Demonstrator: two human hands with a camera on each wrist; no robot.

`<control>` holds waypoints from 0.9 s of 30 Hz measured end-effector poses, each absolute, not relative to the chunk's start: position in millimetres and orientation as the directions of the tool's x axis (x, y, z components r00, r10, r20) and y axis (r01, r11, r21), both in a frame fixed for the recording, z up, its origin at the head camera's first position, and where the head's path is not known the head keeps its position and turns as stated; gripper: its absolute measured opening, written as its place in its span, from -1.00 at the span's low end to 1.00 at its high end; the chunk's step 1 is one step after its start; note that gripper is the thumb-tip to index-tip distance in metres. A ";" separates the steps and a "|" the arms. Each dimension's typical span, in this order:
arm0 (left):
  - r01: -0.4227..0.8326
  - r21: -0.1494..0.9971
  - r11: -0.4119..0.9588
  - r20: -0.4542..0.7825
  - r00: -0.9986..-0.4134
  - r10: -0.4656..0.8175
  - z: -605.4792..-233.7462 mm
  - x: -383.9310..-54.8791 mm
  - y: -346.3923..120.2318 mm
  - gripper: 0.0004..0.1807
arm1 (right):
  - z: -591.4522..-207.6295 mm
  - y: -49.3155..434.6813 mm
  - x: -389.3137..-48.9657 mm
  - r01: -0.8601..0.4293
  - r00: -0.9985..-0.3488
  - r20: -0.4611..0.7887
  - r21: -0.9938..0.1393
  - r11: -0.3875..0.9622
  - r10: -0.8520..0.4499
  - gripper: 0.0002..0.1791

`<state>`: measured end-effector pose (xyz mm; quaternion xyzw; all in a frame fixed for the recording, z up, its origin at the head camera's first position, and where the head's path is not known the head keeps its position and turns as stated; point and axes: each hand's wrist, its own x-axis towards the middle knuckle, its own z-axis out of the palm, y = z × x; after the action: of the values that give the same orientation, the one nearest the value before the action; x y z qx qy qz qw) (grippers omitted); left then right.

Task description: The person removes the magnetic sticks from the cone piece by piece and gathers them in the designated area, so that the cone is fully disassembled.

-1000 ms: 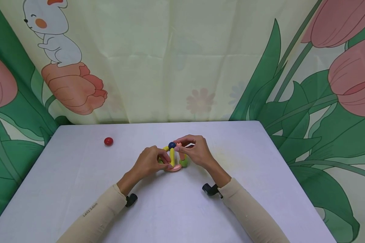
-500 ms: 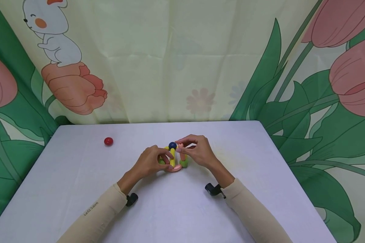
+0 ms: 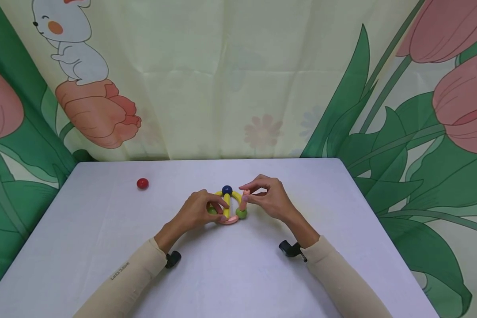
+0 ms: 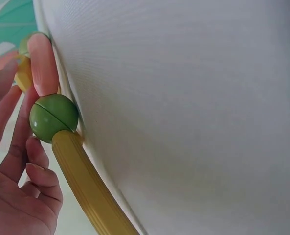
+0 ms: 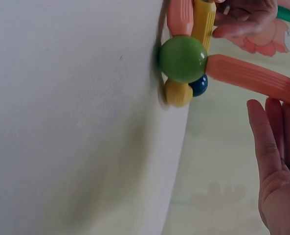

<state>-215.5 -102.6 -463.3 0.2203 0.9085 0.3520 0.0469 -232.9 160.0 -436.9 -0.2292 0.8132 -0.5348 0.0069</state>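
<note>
My left hand [image 3: 196,212] pinches a yellow magnetic stick [image 3: 226,202] that runs to a dark blue ball [image 3: 227,191]. Between the right hand's [image 3: 273,197] thumb and fingers is the upper end of a pink magnetic stick [image 5: 252,78]. Its lower end meets a green ball [image 5: 183,58] at the ring's right side. Curved yellow sticks [image 4: 91,183] and a curved pink piece [image 3: 229,221] join the balls into a ring on the table. Another green ball [image 4: 54,117] is at the ring's left, partly behind the left fingers in the head view.
A red ball [image 3: 142,183] lies alone at the table's back left. The white table [image 3: 222,274] ends at a printed curtain [image 3: 191,97] behind. Each wrist carries a black camera, the left camera [image 3: 173,259] and the right camera [image 3: 289,249].
My right hand has moved right, tilting the pink stick's upper end away from the blue ball. The left hand stays at the yellow stick, almost unmoved.
</note>
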 end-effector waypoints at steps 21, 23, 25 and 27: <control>0.362 0.696 0.621 0.074 -0.896 0.439 -462.9 -210.0 -101.9 -0.73 | -447.6 209.5 -229.4 -0.284 -0.945 0.158 -0.831 0.478 -0.288 -0.74; 0.353 0.701 0.620 0.068 -0.898 0.435 -462.7 -208.9 -101.9 -0.73 | -448.7 211.6 -230.7 -0.279 -0.946 0.148 -0.826 0.489 -0.289 -0.73; 0.344 0.706 0.619 0.062 -0.901 0.430 -462.7 -207.8 -102.2 -0.72 | -450.0 213.0 -231.9 -0.268 -0.948 0.131 -0.822 0.503 -0.290 -0.74; 0.339 0.708 0.620 0.058 -0.902 0.428 -463.1 -207.1 -102.8 -0.71 | -451.3 214.0 -233.2 -0.253 -0.951 0.109 -0.813 0.524 -0.290 -0.75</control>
<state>-207.1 -102.8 -463.1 0.2137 0.8980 0.3801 0.0584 -233.2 214.0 -451.3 -0.1553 0.8727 -0.4624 0.0201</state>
